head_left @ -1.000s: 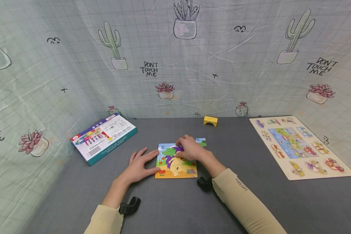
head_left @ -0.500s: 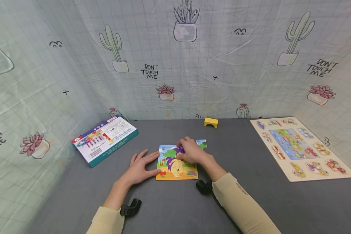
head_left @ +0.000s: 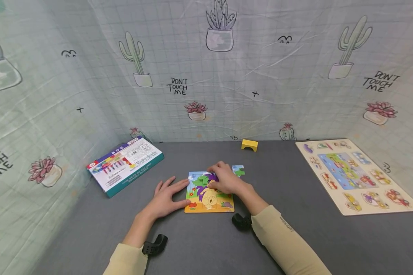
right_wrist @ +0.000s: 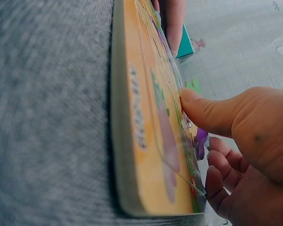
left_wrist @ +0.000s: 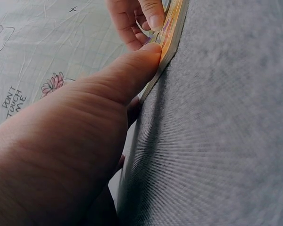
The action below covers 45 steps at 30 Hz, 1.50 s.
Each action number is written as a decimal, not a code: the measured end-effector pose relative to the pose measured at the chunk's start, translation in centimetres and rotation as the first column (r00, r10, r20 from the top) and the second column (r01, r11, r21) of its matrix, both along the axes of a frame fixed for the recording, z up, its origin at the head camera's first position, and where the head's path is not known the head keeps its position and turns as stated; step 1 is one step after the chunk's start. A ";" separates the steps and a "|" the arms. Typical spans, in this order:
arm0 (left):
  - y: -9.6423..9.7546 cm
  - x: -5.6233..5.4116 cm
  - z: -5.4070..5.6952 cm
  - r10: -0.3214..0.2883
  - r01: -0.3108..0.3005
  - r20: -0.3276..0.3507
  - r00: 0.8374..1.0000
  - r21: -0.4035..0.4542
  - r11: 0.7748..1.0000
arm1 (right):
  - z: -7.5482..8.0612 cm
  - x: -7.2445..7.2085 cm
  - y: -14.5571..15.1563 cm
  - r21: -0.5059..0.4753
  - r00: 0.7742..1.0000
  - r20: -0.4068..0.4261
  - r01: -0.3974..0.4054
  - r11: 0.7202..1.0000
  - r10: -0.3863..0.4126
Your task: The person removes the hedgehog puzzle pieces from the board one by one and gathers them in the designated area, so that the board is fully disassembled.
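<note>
A small jigsaw puzzle board (head_left: 210,209) with a purple-and-yellow cartoon figure lies flat on the table. My left hand (head_left: 166,199) rests at its left side, fingers spread and thumb on the lower left corner. Over the upper middle of the board, my right hand (head_left: 227,178) pinches a jigsaw piece (right_wrist: 201,141) showing purple, which stands up from the picture in the right wrist view. Beside those fingertips, a green jigsaw piece (head_left: 201,180) sticks up out of line with the picture. The right hand covers the board's upper right part.
A loose blue-and-green jigsaw piece (head_left: 238,170) lies just beyond the right hand. Farther back stands a yellow arch block (head_left: 249,145). A boxed toy set (head_left: 125,166) sits at left, a wooden puzzle board (head_left: 361,196) at right. A printed curtain (head_left: 220,76) hangs behind.
The green piece beside the right fingertips has risen out of line with the picture. Both hands stay in nearly the same place, while the head view has shifted slightly.
</note>
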<state>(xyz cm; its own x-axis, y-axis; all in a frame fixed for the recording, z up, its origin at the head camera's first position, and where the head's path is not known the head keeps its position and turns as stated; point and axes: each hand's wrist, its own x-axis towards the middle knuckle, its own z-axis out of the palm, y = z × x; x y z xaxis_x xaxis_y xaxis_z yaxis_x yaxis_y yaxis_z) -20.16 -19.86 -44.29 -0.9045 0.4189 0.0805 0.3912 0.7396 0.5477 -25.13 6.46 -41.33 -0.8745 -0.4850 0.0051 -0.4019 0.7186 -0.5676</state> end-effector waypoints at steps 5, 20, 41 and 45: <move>0.0 0.1 0.1 0.001 -0.001 0.008 1.000 0.003 1.000 | -0.2 -0.1 0.1 -0.021 1.000 -0.004 -0.004 1.000 0.004; -0.1 -0.1 0.0 0.001 -0.001 0.017 1.000 -0.007 1.000 | -0.4 -0.3 0.4 -0.112 1.000 -0.005 -0.025 0.993 0.025; -0.2 -0.1 0.0 0.000 0.001 0.005 1.000 -0.012 1.000 | -0.7 -1.1 1.3 -0.214 0.995 -0.007 -0.095 0.972 0.095; -0.1 -0.1 0.0 0.001 -0.001 0.017 1.000 -0.011 1.000 | -0.6 -1.2 1.4 -0.235 0.997 0.001 -0.079 0.969 0.081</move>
<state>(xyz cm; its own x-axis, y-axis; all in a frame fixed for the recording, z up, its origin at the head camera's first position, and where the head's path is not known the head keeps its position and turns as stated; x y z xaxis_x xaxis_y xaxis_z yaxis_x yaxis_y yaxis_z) -20.30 -19.98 -44.25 -0.9063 0.4184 0.0607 0.3809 0.7459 0.5464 -26.37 7.82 -41.95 -0.8335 -0.5397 0.1182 -0.4457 0.5306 -0.7210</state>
